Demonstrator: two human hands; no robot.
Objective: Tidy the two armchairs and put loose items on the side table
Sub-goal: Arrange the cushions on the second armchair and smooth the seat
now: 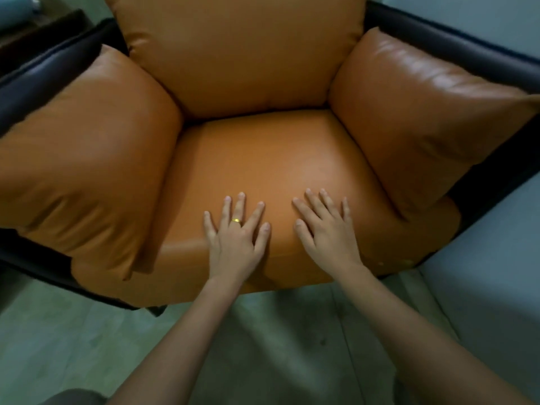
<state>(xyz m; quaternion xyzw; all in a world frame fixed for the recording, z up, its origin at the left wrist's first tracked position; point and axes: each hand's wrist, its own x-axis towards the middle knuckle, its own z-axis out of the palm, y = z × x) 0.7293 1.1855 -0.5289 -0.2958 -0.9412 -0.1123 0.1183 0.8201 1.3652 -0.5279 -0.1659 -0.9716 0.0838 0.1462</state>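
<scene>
An orange leather armchair fills the head view, with a seat cushion [263, 159], a back cushion [239, 48] and two puffy arm cushions, left [84, 159] and right [423, 121], inside a dark frame [455, 45]. My left hand [236, 238] lies flat on the front of the seat cushion, fingers spread, with a gold ring on one finger. My right hand [327, 229] lies flat beside it, fingers spread too. Neither hand holds anything. No loose items show on the seat.
A dark wooden surface [38, 30] shows at the top left behind the chair, with a pale blurred object [17, 10] on it. Grey-green floor [263, 346] lies under my arms. A pale wall [482, 21] runs behind the chair on the right.
</scene>
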